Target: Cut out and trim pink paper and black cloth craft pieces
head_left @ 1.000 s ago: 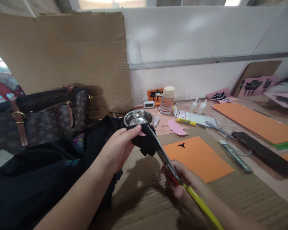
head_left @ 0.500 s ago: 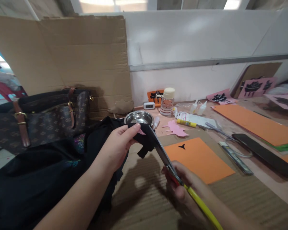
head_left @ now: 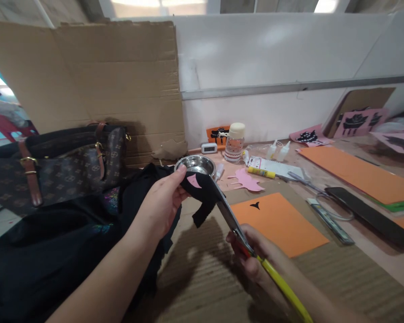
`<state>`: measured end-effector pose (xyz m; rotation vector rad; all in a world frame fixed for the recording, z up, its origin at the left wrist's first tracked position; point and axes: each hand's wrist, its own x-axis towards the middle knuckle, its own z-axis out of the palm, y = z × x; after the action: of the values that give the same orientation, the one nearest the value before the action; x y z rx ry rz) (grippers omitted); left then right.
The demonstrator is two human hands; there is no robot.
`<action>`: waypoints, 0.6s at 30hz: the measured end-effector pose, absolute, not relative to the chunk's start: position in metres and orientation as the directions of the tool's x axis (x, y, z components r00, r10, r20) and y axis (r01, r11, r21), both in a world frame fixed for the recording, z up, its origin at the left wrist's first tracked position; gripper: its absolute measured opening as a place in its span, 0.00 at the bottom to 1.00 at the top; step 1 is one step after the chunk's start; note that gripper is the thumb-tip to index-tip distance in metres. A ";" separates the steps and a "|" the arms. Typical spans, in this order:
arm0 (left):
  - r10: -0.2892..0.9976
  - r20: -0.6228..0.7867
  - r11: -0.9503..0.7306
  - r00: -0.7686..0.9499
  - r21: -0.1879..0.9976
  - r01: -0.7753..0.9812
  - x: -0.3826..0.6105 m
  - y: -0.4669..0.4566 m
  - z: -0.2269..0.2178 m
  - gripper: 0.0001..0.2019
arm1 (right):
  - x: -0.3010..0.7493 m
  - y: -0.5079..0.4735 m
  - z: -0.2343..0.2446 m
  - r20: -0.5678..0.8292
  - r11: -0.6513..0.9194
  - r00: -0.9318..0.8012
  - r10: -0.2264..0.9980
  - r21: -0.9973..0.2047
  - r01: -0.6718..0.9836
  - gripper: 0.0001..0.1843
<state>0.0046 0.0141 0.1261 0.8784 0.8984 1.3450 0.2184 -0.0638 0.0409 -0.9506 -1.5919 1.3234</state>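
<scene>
Up in front, the left hand [head_left: 158, 204] pinched a black piece [head_left: 204, 199] with a small pink patch, thumb and fingers closed on its near edge. Immediately right of that hand, the scissors [head_left: 229, 218] ran up against the piece's edge; whether the blades were parted could not be told. The right hand [head_left: 256, 256], lower and to the right, was wrapped around the yellow handles. A steel bowl [head_left: 195, 164] stood just beyond the left fingertips, and an orange sheet [head_left: 279, 224] lay just beyond the right hand.
</scene>
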 end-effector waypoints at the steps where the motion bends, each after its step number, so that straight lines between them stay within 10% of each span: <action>1: 0.999 -0.015 0.025 0.029 0.922 -0.386 0.004 0.014 0.125 0.19 | 0.219 -0.064 0.041 0.138 0.166 -0.359 0.923 -0.985 0.050 0.28; 18: 0.971 0.189 -0.154 0.143 0.962 -0.226 0.004 0.012 0.120 0.12 | 0.225 -0.069 0.037 0.008 -0.009 -0.409 0.912 -0.999 -0.040 0.37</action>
<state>0.0042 0.0117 0.1203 1.2443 0.8435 1.3035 0.2252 -0.0686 0.0370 -0.9488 -1.4793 1.5313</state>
